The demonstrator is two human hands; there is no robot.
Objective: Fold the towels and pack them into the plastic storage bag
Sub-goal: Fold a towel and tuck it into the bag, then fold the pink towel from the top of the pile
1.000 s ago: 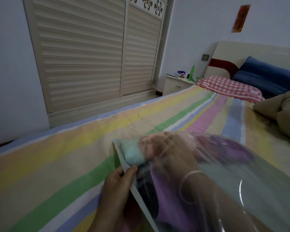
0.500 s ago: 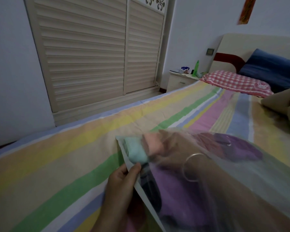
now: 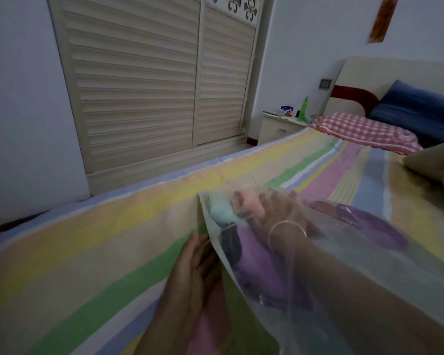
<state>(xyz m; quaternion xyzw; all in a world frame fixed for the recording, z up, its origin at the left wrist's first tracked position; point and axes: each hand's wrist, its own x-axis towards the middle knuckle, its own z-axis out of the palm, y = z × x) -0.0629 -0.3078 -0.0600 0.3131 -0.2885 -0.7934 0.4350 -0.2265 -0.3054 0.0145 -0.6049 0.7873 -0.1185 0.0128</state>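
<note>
Inside, right grip [image 3: 274, 211] on pink towel [image 3: 246, 204]; left grip [image 3: 198, 257] pinching bag [image 3: 369, 265] edge.

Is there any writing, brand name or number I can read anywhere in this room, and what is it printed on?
None can be read.
Red and orange wall hanging: blurred, no characters legible.
Blue packet on the nightstand: print too small to read.
Green bottle: label not legible.
Checked pillow: a white rabbit emblem, no words readable.
Plastic storage bag: no print visible.
</note>
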